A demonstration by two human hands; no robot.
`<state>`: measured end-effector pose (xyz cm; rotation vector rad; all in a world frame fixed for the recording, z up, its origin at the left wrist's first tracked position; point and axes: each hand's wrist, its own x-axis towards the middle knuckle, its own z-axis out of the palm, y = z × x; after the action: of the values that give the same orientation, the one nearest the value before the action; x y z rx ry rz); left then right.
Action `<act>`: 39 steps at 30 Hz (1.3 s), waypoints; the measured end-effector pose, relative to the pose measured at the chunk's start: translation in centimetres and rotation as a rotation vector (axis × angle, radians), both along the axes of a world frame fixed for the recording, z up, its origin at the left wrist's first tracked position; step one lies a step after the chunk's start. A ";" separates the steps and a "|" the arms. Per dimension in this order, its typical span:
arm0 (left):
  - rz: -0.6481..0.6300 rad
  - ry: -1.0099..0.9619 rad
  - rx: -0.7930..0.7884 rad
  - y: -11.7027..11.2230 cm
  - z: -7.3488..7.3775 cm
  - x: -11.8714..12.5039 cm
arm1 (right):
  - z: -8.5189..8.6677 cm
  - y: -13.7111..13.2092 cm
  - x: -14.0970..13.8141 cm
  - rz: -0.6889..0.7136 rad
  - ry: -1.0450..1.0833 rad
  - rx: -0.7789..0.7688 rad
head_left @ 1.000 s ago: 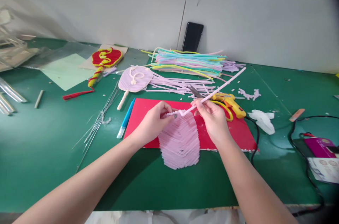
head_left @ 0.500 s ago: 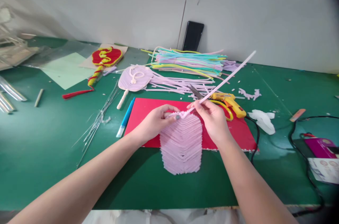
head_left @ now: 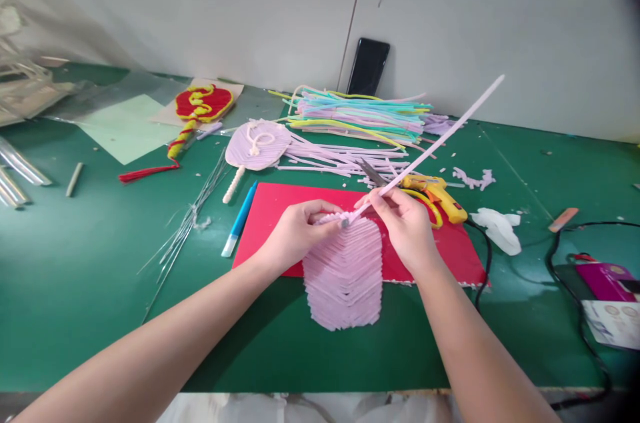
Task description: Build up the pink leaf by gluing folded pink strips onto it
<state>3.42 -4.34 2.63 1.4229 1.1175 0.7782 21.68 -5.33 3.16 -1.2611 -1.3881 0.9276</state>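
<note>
A pink woven pipe-cleaner panel [head_left: 345, 273] with a herringbone pattern lies half on a red mat [head_left: 280, 209], half on the green table. My left hand [head_left: 295, 233] pinches the panel's top edge. My right hand [head_left: 405, 226] pinches a long pale pink pipe cleaner [head_left: 440, 136] near its lower end, where it meets the panel's top. The free end of the pipe cleaner points up and to the right.
Behind the mat lie loose pink strips [head_left: 340, 159], scissors [head_left: 373, 173], a yellow glue gun [head_left: 437, 196], a coloured pipe-cleaner pile [head_left: 355, 115], a finished pink fan [head_left: 257, 146] and a blue pen [head_left: 240, 219]. Thin wires [head_left: 187, 219] lie left. Black cables [head_left: 565, 263] run right.
The long pipe cleaner's free end has swung upward and steeper. The panel has shifted slightly right, and both hands stay pinched at its top edge.
</note>
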 end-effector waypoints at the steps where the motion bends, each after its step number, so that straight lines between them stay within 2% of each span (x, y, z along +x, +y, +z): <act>1: 0.005 -0.001 0.004 0.0 0.0 0.0 | 0.0 0.0 0.0 -0.005 -0.005 -0.002; 17: 0.033 -0.021 -0.003 -0.2 0.0 0.1 | -0.3 0.0 -0.1 -0.057 0.007 -0.025; 30: 0.032 -0.018 0.010 0.0 -0.3 0.0 | 0.0 -0.2 -0.1 -0.080 -0.069 -0.001; 39: 0.040 -0.014 0.040 0.2 -0.5 -0.2 | -0.3 0.2 0.3 -0.112 0.115 0.004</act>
<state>3.25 -4.18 2.17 1.4306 1.1278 0.8418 22.02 -5.14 2.83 -1.2498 -1.2173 0.9050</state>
